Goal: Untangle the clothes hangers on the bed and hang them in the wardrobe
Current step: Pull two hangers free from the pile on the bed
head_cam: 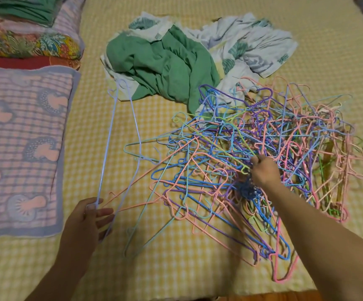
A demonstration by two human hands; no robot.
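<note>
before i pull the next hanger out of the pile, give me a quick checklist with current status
1. Left hand holds the freed lavender hangers: ok.
2. Freed hangers lie apart from the tangled hanger pile: mostly ok, lower ends near stray pink ones.
3. Right hand has hold of one single hanger: cannot tell, fingers buried in the pile.
4. Pile clear of the green garment: not ok, its far edge overlaps the clothes.
5. Wardrobe in reach: cannot tell, not in view.

I see a crumpled green cloth point(161, 61) beside a white leaf-print cloth point(248, 44) | a pink-and-lavender checked pillow point(21, 148) to my left | floral pillow point(30, 45) behind it | folded green fabric point(24, 7) on top
</note>
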